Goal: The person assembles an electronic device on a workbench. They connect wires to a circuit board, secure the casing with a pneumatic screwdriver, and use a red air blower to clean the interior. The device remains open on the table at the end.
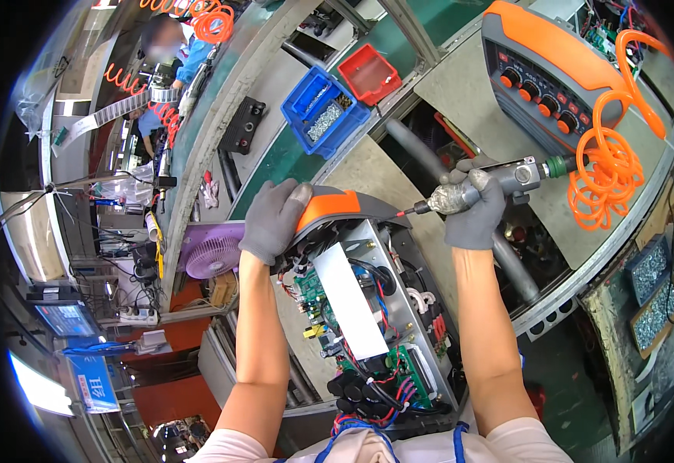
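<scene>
Left hand (271, 220), grey glove: grasping the far left corner of the orange-and-grey cover (329, 205), fingers laid over its outer face. Right hand (476, 208), grey glove: closed around the body of a power driver (518, 179), held nearly level, bit pointing left. Bit tip (405, 214) is at the right end of the cover; contact cannot be told from this view.

Position of work: open machine (399, 297) sits directly in front of the person, between the forearms, cover at its far end. Inside: green circuit board (310, 297) on the left, white sheet (350, 301) lying slanted across the middle, black cylinders (360, 390) and coloured wires at the near end.

Surroundings: blue bin (360, 119) beyond the cover, small metal parts in it; red bin (368, 73) just beside it. Far right, orange-topped box (549, 77) with a row of knobs; orange coiled hose (607, 174) next to it. Purple fan (212, 257) left of the left hand.
</scene>
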The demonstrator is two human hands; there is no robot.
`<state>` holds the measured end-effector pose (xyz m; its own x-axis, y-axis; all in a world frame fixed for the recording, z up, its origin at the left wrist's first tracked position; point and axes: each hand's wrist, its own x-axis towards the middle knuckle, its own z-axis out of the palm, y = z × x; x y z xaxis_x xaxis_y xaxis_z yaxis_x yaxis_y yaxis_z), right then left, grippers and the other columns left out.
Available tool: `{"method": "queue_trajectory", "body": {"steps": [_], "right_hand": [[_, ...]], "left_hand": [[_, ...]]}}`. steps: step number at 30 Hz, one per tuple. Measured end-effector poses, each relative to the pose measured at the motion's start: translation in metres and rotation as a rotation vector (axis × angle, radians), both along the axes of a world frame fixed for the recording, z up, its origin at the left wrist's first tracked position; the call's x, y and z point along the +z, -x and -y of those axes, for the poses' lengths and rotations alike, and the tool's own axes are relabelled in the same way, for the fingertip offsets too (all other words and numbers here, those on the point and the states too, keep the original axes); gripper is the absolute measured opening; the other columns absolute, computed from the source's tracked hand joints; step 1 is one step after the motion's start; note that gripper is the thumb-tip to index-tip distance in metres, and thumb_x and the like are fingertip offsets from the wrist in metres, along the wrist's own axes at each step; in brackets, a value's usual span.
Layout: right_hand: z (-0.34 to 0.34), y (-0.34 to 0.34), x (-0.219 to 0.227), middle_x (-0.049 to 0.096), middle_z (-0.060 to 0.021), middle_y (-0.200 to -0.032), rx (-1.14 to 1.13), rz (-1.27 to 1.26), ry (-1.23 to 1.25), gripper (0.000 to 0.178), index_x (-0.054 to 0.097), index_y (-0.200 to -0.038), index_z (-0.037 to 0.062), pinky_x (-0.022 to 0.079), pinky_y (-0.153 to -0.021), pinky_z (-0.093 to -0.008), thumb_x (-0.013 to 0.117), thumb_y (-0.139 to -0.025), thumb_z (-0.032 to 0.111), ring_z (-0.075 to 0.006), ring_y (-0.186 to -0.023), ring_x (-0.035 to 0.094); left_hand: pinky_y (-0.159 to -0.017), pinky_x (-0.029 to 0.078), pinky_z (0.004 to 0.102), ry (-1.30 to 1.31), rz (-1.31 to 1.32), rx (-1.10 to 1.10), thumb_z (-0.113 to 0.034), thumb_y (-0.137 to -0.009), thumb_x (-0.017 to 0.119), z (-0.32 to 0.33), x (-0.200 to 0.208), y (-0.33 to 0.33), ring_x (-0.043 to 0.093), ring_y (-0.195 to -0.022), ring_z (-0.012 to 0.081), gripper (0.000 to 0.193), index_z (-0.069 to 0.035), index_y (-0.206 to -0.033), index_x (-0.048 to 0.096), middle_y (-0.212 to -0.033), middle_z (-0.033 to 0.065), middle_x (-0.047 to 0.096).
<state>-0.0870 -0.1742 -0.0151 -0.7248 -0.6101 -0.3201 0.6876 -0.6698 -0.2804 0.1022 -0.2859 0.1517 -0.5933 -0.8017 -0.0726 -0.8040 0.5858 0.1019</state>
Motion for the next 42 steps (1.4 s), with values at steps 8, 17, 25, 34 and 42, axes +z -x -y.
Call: {"method": "queue_trajectory", "body": {"steps": [8, 17, 25, 34, 42], "right_hand": [[-0.003, -0.001, 0.0, 0.059, -0.0092, -0.082, 0.05, -0.059, 0.027, 0.022, 0.052, -0.094, 0.0066, 0.05, -0.068, -0.0387, 0.053, -0.072, 0.01, -0.0189, -0.068, 0.058], [0.0, -0.001, -0.007, 0.06, -0.0105, -0.082, 0.076, 0.021, -0.035, 0.032, 0.053, -0.105, 0.0007, 0.05, -0.065, -0.0362, 0.051, -0.074, 0.012, -0.0198, -0.067, 0.058], [-0.007, -0.011, 0.042, 0.059, -0.0138, -0.093, 0.049, -0.235, -0.032, 0.037, 0.051, -0.105, -0.0029, 0.05, -0.062, -0.0294, 0.052, -0.07, 0.008, -0.0178, -0.068, 0.06], [0.011, -0.042, 0.049, 0.062, -0.0139, -0.088, 0.092, -0.27, -0.162, 0.029, 0.052, -0.102, -0.0009, 0.05, -0.055, -0.03, 0.055, -0.073, 0.002, -0.0183, -0.059, 0.059], [0.022, -0.091, 0.049, 0.06, -0.0121, -0.093, 0.082, -0.233, -0.173, 0.033, 0.054, -0.106, -0.0027, 0.049, -0.056, -0.0271, 0.054, -0.073, 0.001, -0.0158, -0.061, 0.057]], "left_hand": [[-0.07, 0.038, 0.0451, -0.009, 0.005, -0.008, -0.041, -0.087, 0.039, 0.002, 0.0, -0.004, 0.048, -0.08, 0.0362, 0.042, -0.003, -0.084, 0.058, -0.078, 0.0209, 0.054], [-0.07, 0.038, 0.045, 0.0, -0.002, -0.036, -0.042, -0.087, 0.04, 0.004, 0.0, -0.008, 0.047, -0.078, 0.0367, 0.042, -0.003, -0.082, 0.058, -0.079, 0.021, 0.056], [-0.071, 0.038, 0.0441, -0.019, 0.001, -0.037, -0.043, -0.087, 0.04, 0.006, 0.002, -0.013, 0.047, -0.079, 0.0357, 0.044, -0.004, -0.081, 0.058, -0.079, 0.0193, 0.056], [-0.071, 0.039, 0.0431, 0.003, -0.013, -0.01, -0.043, -0.088, 0.04, 0.005, -0.011, -0.06, 0.048, -0.081, 0.0351, 0.042, -0.005, -0.083, 0.058, -0.08, 0.0192, 0.056], [-0.069, 0.04, 0.0444, -0.009, 0.001, 0.043, -0.045, -0.088, 0.042, -0.002, -0.014, -0.11, 0.049, -0.078, 0.0361, 0.044, -0.005, -0.081, 0.058, -0.078, 0.0198, 0.056]]}}
